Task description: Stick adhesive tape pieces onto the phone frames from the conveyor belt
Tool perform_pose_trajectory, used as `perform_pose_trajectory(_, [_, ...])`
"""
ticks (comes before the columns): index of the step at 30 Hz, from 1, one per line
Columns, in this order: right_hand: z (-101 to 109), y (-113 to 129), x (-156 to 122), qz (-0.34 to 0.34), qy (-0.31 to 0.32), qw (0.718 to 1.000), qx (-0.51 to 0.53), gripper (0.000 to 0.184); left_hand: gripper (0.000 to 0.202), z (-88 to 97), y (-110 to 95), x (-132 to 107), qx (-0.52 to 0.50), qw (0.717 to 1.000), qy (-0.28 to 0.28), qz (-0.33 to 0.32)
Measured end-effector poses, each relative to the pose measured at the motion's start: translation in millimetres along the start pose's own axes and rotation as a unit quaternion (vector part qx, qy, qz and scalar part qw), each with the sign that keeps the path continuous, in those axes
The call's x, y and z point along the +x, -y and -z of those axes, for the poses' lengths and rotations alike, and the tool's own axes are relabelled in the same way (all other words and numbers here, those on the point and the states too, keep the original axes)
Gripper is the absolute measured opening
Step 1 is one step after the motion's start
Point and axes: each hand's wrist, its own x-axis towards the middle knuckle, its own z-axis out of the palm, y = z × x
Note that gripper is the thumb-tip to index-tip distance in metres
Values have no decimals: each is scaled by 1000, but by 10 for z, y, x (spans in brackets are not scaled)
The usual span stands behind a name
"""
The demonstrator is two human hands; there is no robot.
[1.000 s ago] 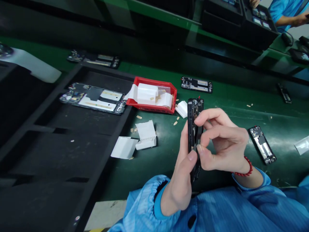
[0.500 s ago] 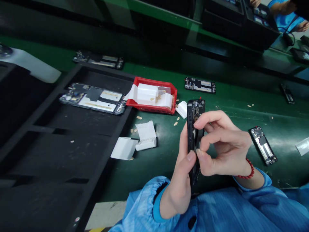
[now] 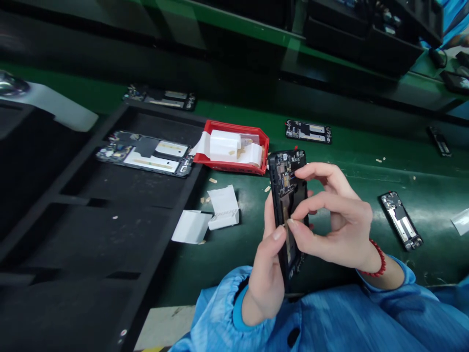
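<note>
My left hand [image 3: 269, 274] grips an opened phone body [image 3: 286, 173], its thumb along the near side edge and fingers behind. The phone is held upright and tilted, its circuit board at the top and a tan strip [image 3: 287, 208] below. My right hand [image 3: 335, 222], with a red bead bracelet at the wrist, is closed in a pinch of thumb and index finger over that strip. What sits between those fingertips is too small to make out. Another finger of this hand reaches the board near the top.
A red bin [image 3: 234, 168] holds a white tape roll. Left of it, a black tray [image 3: 120, 239] carries an opened phone [image 3: 146, 154]. More phone bodies [image 3: 309, 132] lie on the green bench [image 3: 348, 151]. Liner pieces [image 3: 223, 208] and tan scraps lie near the bin.
The phone has turned so its inner face shows more, and both hands have shifted slightly left with it. The right hand keeps its pinch. A person at the upper right has moved mostly out of view.
</note>
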Motion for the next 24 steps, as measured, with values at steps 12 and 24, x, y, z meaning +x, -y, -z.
perform_pose_trajectory(12, [-146, 165, -168, 25, -33, 999, -4, 12, 45, -21, 71, -17, -100, 989, -105, -34])
perform_pose_trajectory(24, [-166, 139, -149, -14, -3, 998, 55, 11, 40, -75, 67, -52, -203, 974, -103, -14])
